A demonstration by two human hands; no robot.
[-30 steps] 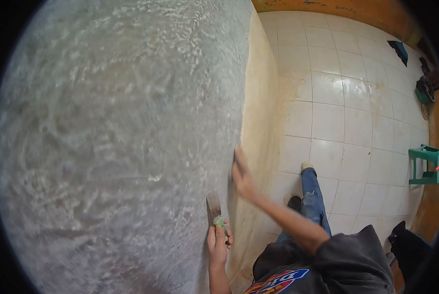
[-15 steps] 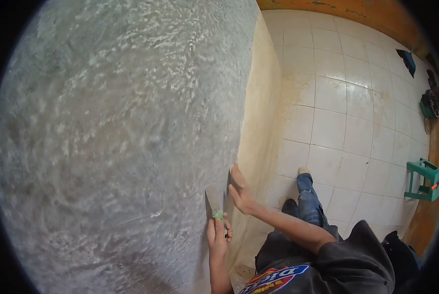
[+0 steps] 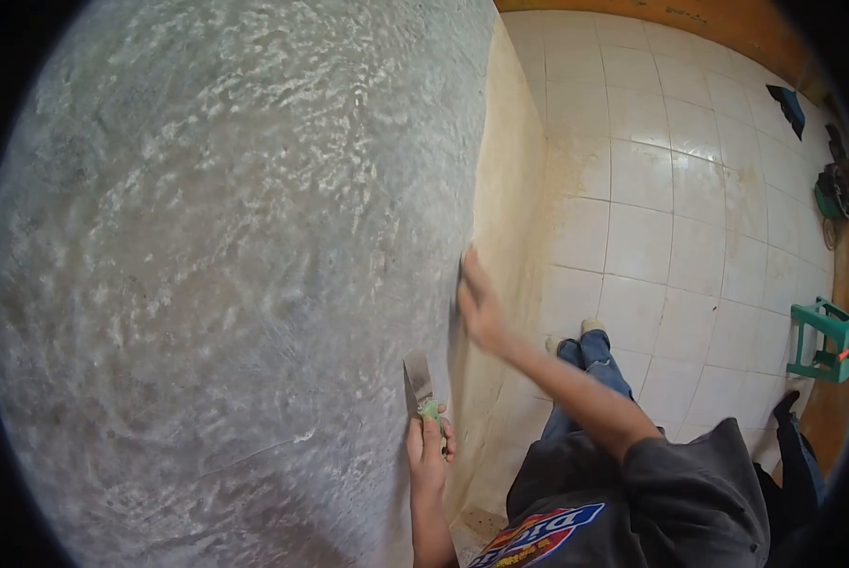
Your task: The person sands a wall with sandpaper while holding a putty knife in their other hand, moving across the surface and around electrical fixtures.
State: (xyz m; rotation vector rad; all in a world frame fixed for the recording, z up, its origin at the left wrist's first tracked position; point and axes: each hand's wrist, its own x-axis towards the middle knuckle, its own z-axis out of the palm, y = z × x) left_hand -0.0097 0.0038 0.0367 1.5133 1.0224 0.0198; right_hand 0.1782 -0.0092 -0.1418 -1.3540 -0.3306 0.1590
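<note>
My left hand (image 3: 430, 443) is wrapped around the green handle of a putty knife (image 3: 419, 377). The knife's broad metal blade points up along the grey, rough-textured wall (image 3: 254, 265), close over its surface. Higher up and to the right, my right hand (image 3: 479, 308) is open, fingers stretched out at the wall. Its fingertips reach the line where the grey coat meets the cream lower band (image 3: 511, 142). A thin pale ridge (image 3: 282, 442) runs across the grey surface left of the knife.
White floor tiles (image 3: 640, 237) with sandy stains spread to the right. A green plastic stool (image 3: 822, 341) stands near the orange wall (image 3: 846, 417). Dark-clothed legs of another person (image 3: 795, 464) show at lower right. A dark blue object (image 3: 787, 111) lies at the far right.
My right hand has moved up along the wall, away from the knife. My left hand and the putty knife have shifted slightly right. Dark legs now show more at the lower right.
</note>
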